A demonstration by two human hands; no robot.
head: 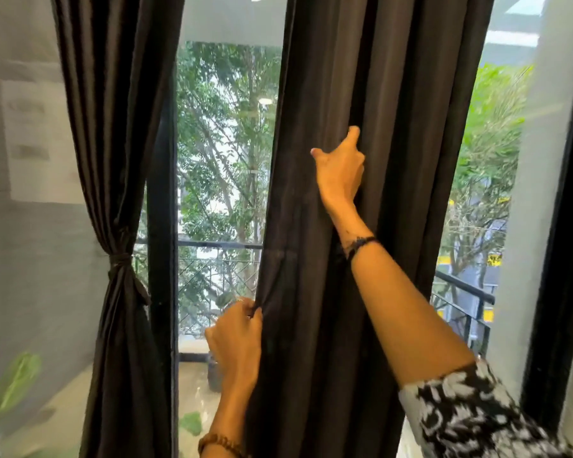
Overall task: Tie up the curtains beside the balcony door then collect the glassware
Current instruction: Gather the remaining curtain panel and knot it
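Observation:
A dark loose curtain (394, 94) hangs in folds at the centre and right of the glass. My left hand (237, 335) grips its left edge low down, with the fingers curled round the cloth. Higher up, my right hand (341, 166) reaches into the folds, the fingers tucked behind a pleat and the thumb out to the left. A second dark curtain (113, 127) at the left is gathered at its waist by a tie-back (121, 259). No glassware is in view.
A black door frame post (161, 259) stands between the two curtains. Another black frame (556, 259) runs down the right side. Behind the glass lie a balcony railing (212, 246), a dark pot on the tiled floor and trees. Green leaves show at the lower left.

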